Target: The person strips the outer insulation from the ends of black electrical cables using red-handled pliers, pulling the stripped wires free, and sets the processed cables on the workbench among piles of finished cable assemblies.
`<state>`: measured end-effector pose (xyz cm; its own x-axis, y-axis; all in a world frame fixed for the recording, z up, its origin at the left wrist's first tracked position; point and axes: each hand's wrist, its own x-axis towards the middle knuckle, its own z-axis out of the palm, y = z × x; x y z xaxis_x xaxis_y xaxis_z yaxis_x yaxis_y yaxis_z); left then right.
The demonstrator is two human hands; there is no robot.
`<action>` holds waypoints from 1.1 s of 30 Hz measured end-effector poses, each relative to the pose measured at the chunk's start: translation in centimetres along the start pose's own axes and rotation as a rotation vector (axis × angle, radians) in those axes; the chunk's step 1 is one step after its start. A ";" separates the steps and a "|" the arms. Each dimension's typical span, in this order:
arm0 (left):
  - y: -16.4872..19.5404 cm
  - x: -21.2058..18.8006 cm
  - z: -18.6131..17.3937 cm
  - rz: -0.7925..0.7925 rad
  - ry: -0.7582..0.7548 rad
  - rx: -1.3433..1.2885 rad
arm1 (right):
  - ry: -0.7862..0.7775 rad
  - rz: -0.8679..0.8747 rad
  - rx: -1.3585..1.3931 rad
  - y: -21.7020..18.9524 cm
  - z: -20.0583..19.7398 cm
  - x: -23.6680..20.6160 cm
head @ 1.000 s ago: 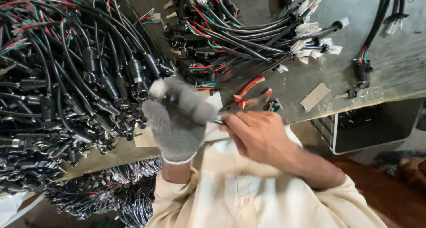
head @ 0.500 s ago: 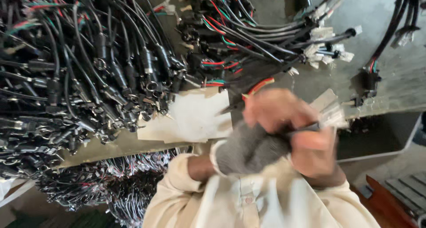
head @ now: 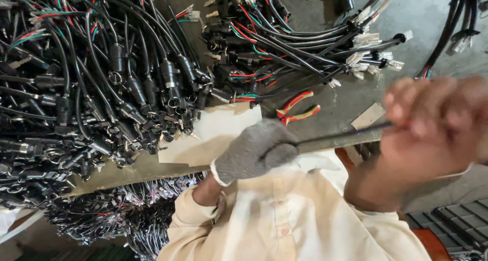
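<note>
**Drawing a black cable taut**

My gloved left hand [head: 254, 150] and bare right hand [head: 432, 124] are held apart, each closed on one black cable [head: 340, 135] stretched between them above the counter [head: 437, 22] edge. I judge I'm straightening it; next needs steady tension. No containers show; harnesses [head: 101, 88] lie loose, red-handled pliers [head: 297, 108] nearby.

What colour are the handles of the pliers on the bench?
Red, on the pliers; the head view shows them.

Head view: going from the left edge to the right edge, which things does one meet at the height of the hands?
Pile of black cable harnesses → pale paper sheet → left hand in a grey glove → red-handled pliers → thin black cable stretched between the hands → bare right hand, blurred.
</note>
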<state>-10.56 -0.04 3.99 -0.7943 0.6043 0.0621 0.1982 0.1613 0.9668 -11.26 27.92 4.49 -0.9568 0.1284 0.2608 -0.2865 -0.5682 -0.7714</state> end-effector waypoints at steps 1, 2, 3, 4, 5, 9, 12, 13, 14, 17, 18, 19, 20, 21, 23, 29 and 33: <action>-0.8 -0.3 -0.1 -0.040 -0.008 -0.020 | 0.032 0.003 -0.023 0.7 0.1 0.3; -1.4 -0.8 -0.2 -0.122 0.045 -0.227 | 0.061 0.018 -0.049 1.7 0.1 0.5; -1.9 -1.4 -0.1 -0.207 0.098 -0.435 | 0.057 0.086 -0.086 2.8 0.0 0.3; -2.4 -1.8 0.0 -0.294 0.150 -0.643 | 0.039 0.178 -0.124 4.1 -0.1 -0.1; -2.9 -2.1 0.1 -0.238 0.215 -0.744 | 0.009 0.277 -0.152 5.3 -0.4 -0.9; -3.9 -2.3 0.3 -0.137 0.419 -0.972 | 0.092 0.528 0.011 9.2 -2.2 -5.1; -4.1 -1.8 0.5 -0.097 0.475 -0.967 | 0.132 0.507 0.076 9.9 -3.1 -6.9; -4.1 -1.7 0.5 -0.075 0.481 -0.958 | 0.125 0.437 0.042 9.9 -3.3 -7.1; -4.1 -1.7 0.5 -0.087 0.489 -0.960 | 0.118 0.365 0.009 9.8 -3.4 -7.1; -4.1 -1.9 0.6 -0.148 0.494 -0.959 | 0.159 0.201 -0.044 9.3 -3.8 -6.8; -4.1 -2.1 0.6 -0.184 0.492 -0.956 | 0.180 0.159 -0.055 9.3 -3.9 -6.7; -4.1 -2.2 0.7 -0.220 0.494 -0.953 | 0.209 0.217 -0.025 9.2 -4.1 -6.6; -4.1 -2.2 0.7 -0.200 0.495 -0.954 | 0.234 0.276 0.008 9.3 -4.2 -6.6; -4.1 -2.3 0.8 -0.180 0.498 -0.955 | 0.256 0.336 0.043 9.4 -4.2 -6.6; -3.9 -2.2 1.1 -0.164 0.505 -0.955 | 0.285 0.383 -0.036 9.8 -3.9 -6.8; -2.2 -2.0 1.6 -0.166 0.403 -1.037 | -0.175 0.313 -0.518 9.6 0.3 -6.8; -1.5 -1.9 0.6 -0.080 0.236 -0.555 | -0.444 0.366 -0.345 8.6 3.1 -6.2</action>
<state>-8.95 -0.96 2.25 -0.9129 0.4074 -0.0246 -0.1461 -0.2700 0.9517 -7.61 19.72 -1.95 -0.9054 -0.4115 0.1044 -0.0175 -0.2096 -0.9776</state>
